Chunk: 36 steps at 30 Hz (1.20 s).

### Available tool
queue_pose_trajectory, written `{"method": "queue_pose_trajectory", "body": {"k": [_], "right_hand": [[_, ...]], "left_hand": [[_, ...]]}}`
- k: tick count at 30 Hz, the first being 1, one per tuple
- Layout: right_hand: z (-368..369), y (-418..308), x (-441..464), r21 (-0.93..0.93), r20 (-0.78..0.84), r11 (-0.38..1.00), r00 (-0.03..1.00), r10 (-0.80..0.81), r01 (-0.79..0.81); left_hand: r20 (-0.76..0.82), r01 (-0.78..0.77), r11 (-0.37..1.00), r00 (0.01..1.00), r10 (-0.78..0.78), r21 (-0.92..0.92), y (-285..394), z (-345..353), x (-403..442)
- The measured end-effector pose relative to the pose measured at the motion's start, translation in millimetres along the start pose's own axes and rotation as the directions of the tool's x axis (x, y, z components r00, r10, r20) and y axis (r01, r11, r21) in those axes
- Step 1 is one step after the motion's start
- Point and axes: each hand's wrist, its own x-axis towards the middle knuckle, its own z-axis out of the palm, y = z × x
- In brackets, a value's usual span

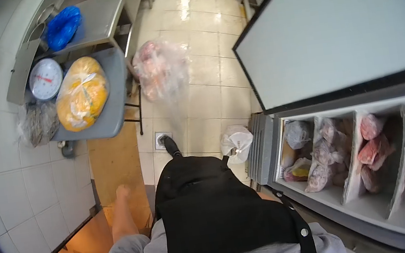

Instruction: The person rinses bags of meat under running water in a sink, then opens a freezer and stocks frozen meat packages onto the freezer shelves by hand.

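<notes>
My left hand [123, 191] is at the lower left, over a tan board [115, 163]; its fingers are too unclear to make out. A sliver of my right arm [269, 197] shows beside the black apron, and its hand is not visible. Ahead on the tiled floor lies a clear plastic bag with pinkish contents [156, 68]. A white tied bag [236, 143] stands on the floor beside the open chest freezer [266, 151], which holds frozen packages between dividers.
A grey table [114, 82] on the left bears a bag of yellow food [83, 93] and a dial scale [46, 79]. Behind are a steel counter [101, 17] and blue plastic bag [63, 28]. The raised freezer lid [328, 33] rises at the right.
</notes>
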Motion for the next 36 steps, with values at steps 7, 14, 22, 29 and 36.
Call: {"method": "queue_pose_trajectory", "body": {"k": [7, 14, 22, 29, 36], "right_hand": [[-0.6, -119.7, 23.4, 0.191, -0.203, 0.920, 0.930, -0.305, 0.343], [32.7, -312.9, -39.4, -0.027, -0.199, 0.716, 0.698, -0.688, 0.697], [6.1, -261.1, 76.9, -0.103, 0.092, 0.967, 0.970, -0.225, 0.234], [-34.0, -371.3, 120.8, 0.037, 0.124, 0.999, 0.992, -0.010, 0.006], [-33.7, -572.6, 287.2, 0.102, 0.070, 0.916, 0.916, -0.396, 0.388]], "left_hand": [[0.144, -0.129, 0.986, 0.979, 0.143, -0.107, -23.3, 17.2, -1.1], [0.167, -0.476, 0.879, 0.864, 0.474, -0.032, 139.7, -14.4, 117.7], [0.166, -0.620, 0.767, 0.749, 0.641, -0.165, 376.1, -99.8, 160.2], [0.237, -0.392, 0.869, 0.852, 0.467, -0.301, 455.9, -81.8, 222.0], [0.281, -0.208, 0.892, 0.899, 0.336, -0.401, 528.2, -29.2, 318.9]]}}
